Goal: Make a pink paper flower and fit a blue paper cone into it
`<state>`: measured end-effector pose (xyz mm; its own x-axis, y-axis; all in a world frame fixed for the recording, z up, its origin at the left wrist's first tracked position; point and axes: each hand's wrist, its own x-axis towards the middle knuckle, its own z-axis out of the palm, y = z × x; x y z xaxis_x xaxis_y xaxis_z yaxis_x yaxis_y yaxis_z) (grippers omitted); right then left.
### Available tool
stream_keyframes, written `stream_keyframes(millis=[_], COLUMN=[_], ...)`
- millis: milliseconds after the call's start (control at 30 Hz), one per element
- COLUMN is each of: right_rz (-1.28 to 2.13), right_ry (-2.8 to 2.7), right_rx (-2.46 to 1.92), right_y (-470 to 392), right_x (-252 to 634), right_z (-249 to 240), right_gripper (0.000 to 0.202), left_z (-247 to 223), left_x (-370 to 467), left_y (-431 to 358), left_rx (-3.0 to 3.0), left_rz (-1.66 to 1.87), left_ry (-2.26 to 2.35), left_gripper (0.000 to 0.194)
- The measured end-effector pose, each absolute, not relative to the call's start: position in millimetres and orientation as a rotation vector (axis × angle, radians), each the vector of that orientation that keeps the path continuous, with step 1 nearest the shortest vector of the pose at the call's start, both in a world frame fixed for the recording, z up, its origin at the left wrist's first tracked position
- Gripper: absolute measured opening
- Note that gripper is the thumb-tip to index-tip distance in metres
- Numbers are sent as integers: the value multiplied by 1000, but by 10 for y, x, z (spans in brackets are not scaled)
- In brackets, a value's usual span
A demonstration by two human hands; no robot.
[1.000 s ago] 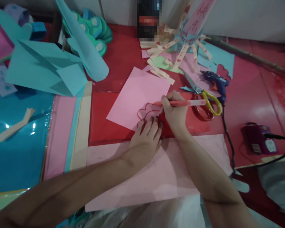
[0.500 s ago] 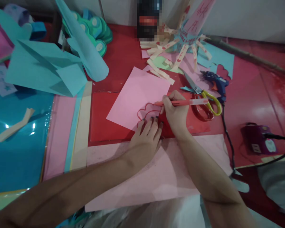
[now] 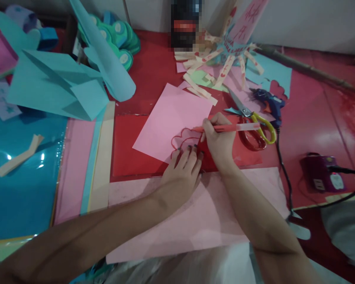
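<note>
A pink sheet of paper (image 3: 168,118) lies tilted over a red folder-like sheet (image 3: 130,157). Red curved outlines, shaped like a scalloped edge, show on its lower right part. My left hand (image 3: 185,167) rests flat with fingers spread over the sheet's lower edge and partly hides the drawing. Between the thumb and fingers of my right hand (image 3: 219,142) is a red pen (image 3: 227,127), its tip at the outline near the sheet's right edge. Below both hands is a larger pale pink sheet (image 3: 177,225).
Scissors (image 3: 250,116) with yellow and red handles and a blue glue gun (image 3: 269,103) lie right of the hands. Further right is a purple power adapter (image 3: 324,173) with cables. Cyan folded paper (image 3: 59,86), a paper cone (image 3: 106,59) and paper strips (image 3: 198,88) surround the sheet.
</note>
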<state>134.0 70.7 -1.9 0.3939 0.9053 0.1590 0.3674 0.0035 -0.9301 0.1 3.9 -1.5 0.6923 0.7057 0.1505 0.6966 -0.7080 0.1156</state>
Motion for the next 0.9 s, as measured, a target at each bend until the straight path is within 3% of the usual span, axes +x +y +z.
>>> stream_keyframes(millis=[900], right_rz=[687], right_ry=[-1106], right_rx=[-1492], right_y=[695], right_x=[1347], right_z=[-35], right_gripper=[31], left_z=[2], left_x=[-4], left_y=[39], left_rx=[2848], left_rz=[276], left_ry=[1177], left_gripper=[45])
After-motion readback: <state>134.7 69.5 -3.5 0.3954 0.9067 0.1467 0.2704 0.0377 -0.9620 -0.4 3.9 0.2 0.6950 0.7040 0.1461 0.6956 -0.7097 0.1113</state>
